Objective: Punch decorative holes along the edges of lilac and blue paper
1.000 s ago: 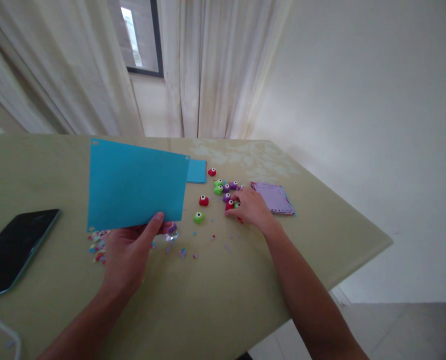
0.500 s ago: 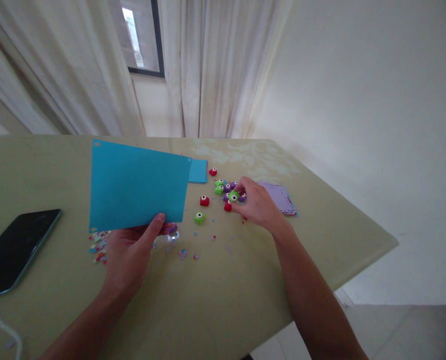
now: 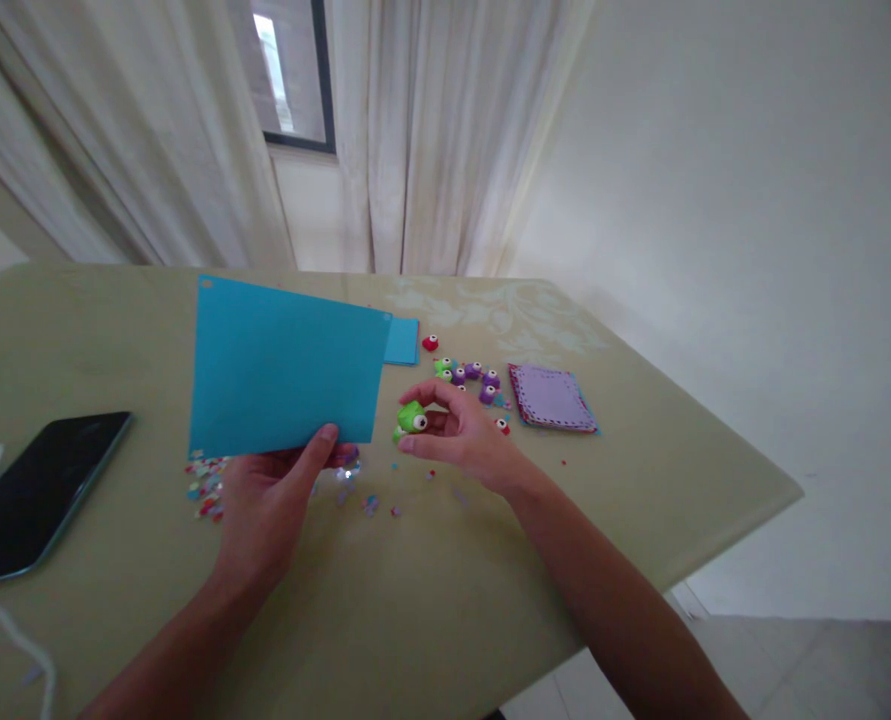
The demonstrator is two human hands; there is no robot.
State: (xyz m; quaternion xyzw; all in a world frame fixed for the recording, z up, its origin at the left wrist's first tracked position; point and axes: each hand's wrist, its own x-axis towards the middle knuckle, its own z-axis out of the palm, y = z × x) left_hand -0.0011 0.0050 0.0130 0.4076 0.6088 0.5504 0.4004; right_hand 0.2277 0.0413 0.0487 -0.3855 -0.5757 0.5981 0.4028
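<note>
My left hand (image 3: 269, 505) is closed on the lower edge of a blue card (image 3: 287, 370), holding it tilted above the table, thumb in front. By its fingertips shows a small purple piece (image 3: 350, 456), partly hidden; I cannot tell whether it is held. Between thumb and fingers, my right hand (image 3: 471, 440) pinches a green one-eyed figure (image 3: 413, 416) just right of the card. A second bit of green shows right beneath that figure. Behind the right hand is a cluster of green and purple one-eyed figures (image 3: 473, 370), partly covered by it.
Stitched lilac squares (image 3: 557, 400) lie stacked at the right. Farther back are small blue sheets (image 3: 402, 342) and a red figure (image 3: 431, 343). Confetti (image 3: 206, 490) is scattered near my left hand. A dark phone (image 3: 47, 490) and a white cable (image 3: 21, 640) are at the left.
My right hand has moved left and toward me from the cluster, carrying the green figure to the card's right side. My left hand still holds the card in much the same position.
</note>
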